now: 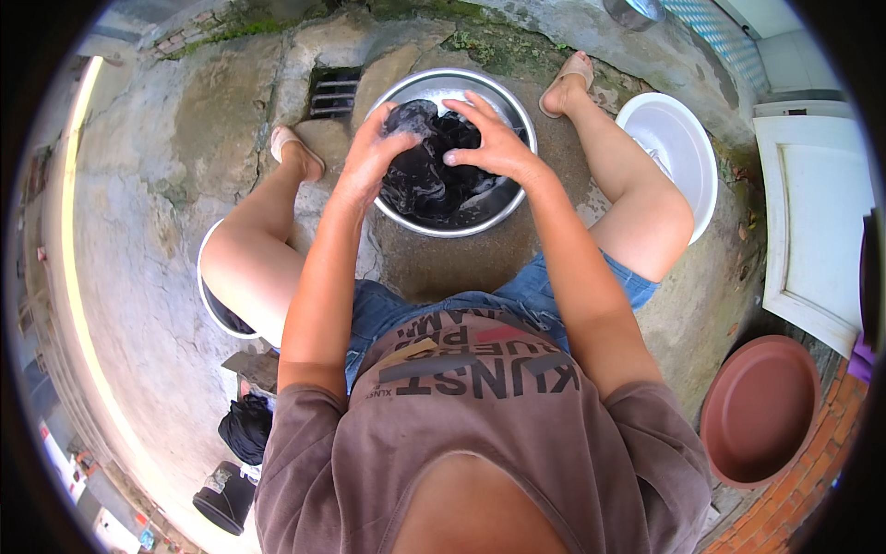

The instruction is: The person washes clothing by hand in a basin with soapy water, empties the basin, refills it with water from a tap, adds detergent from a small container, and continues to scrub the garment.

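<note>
A round metal basin (529, 149) stands on the ground between my feet. Wet black cloth (432, 183) lies bunched in it, with whitish suds and water on its folds. My left hand (374, 156) is at the basin's left side, thumb and fingers around a raised, foamy fold of the cloth. Over the right part of the cloth, my right hand (495, 142) has its fingers and thumb spread apart. Nothing shows between them, and whether the fingertips touch the cloth is hard to tell.
A white plastic basin (699, 159) stands beyond my right knee; another white-rimmed basin (211, 305) is partly hidden by my left leg. A drain grate (334, 93) lies near the metal basin. A reddish-brown tub (761, 412) leans at right. Black cloth (246, 426) and a dark bucket (225, 502) sit left.
</note>
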Tool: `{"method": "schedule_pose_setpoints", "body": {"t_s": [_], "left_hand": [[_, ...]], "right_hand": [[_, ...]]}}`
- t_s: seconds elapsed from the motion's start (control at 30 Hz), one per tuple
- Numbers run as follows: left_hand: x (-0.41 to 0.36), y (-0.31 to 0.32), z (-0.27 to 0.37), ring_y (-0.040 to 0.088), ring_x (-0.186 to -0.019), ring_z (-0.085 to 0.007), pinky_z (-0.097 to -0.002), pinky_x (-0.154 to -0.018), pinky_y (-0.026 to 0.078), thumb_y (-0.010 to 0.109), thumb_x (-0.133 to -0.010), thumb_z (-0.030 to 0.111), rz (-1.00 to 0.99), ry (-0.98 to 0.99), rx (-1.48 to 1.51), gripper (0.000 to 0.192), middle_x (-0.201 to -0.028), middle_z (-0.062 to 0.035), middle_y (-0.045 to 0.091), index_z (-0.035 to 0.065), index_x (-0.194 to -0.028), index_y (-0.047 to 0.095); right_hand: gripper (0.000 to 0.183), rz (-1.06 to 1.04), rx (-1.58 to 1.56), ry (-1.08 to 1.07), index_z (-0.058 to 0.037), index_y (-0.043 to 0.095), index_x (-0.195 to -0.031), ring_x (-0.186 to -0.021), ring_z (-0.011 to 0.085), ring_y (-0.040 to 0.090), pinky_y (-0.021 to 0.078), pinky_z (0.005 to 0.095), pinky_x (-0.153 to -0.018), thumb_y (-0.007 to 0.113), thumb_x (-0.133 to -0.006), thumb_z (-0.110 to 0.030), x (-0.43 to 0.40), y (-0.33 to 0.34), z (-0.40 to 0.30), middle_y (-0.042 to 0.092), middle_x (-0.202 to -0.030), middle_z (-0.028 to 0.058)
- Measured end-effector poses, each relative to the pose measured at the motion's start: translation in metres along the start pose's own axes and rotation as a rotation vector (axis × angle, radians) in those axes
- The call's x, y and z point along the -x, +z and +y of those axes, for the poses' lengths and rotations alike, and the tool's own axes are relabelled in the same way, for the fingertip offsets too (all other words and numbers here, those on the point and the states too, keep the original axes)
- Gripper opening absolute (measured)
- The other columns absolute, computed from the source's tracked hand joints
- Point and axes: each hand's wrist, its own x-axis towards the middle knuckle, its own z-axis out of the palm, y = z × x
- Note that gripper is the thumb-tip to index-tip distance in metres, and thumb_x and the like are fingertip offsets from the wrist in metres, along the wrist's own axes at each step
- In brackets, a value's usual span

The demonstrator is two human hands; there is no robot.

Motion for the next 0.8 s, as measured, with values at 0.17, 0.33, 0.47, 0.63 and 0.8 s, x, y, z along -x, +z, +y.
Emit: {"method": "schedule_pose_setpoints", "body": {"t_s": [0.17, 0.33, 0.47, 0.63, 0.8], "left_hand": [[-0.014, 0.009, 0.026, 0.055, -0.095, -0.0193, -0.0299, -0.084, 0.043, 0.059, -0.071, 0.011, -0.074, 0.266, -0.445, 0.039, -0.1, -0.0088, 0.057, 0.0072, -0.109, 0.056], [-0.013, 0.008, 0.033, 0.048, -0.108, -0.0331, -0.0372, -0.095, 0.038, 0.054, -0.063, -0.005, 0.081, 0.759, -1.041, 0.051, -0.111, -0.0145, 0.052, 0.0101, -0.111, 0.057], [-0.016, -0.021, -0.08, 0.051, -0.103, -0.0333, -0.0395, -0.089, 0.043, 0.063, -0.064, -0.006, 0.057, 0.501, -1.153, 0.042, -0.107, -0.0123, 0.053, 0.0116, -0.102, 0.06], [0.014, -0.044, -0.19, 0.052, -0.107, -0.0324, -0.0367, -0.096, 0.039, 0.063, -0.07, 0.006, -0.32, -0.061, -1.249, 0.033, -0.108, -0.0153, 0.057, 0.011, -0.103, 0.063], [0.018, -0.026, -0.186, 0.05, -0.11, -0.0319, -0.0368, -0.097, 0.039, 0.061, -0.073, 0.008, -0.372, -0.154, -1.183, 0.032, -0.111, -0.015, 0.055, 0.0107, -0.105, 0.063]], "right_hand": [[0.028, 0.2, -0.429, 0.103, -0.0039, 0.051, -0.086, -0.069, 0.012, 0.05, 0.0438, 0.0254, -0.065, 0.073, -0.068, -0.004, -0.008, 0.01, -0.023, 0.052, -0.073, 0.0001], [0.026, 0.515, -0.399, -0.055, -0.0063, 0.044, -0.076, -0.073, 0.0126, 0.048, 0.0407, 0.0237, -0.062, 0.055, -0.062, 0.012, 0.003, -0.009, 0.022, 0.05, -0.086, 0.002], [0.019, 0.175, 0.263, 0.101, -0.0092, 0.051, -0.076, -0.095, 0.0298, 0.054, 0.0451, 0.0374, -0.079, 0.059, -0.065, 0.003, 0.048, 0.009, 0.079, 0.058, -0.109, 0.0028], [0.014, -0.276, 0.396, 0.36, -0.0199, 0.067, -0.087, -0.104, 0.025, 0.053, 0.0436, 0.0351, -0.091, 0.064, -0.076, -0.011, 0.078, 0.045, 0.101, 0.06, -0.106, -0.0013], [0.006, -0.1, 0.455, 0.394, -0.0167, 0.065, -0.082, -0.093, 0.0271, 0.057, 0.0472, 0.0387, -0.081, 0.062, -0.077, -0.019, 0.065, 0.052, 0.094, 0.063, -0.092, 0.0027]]}}
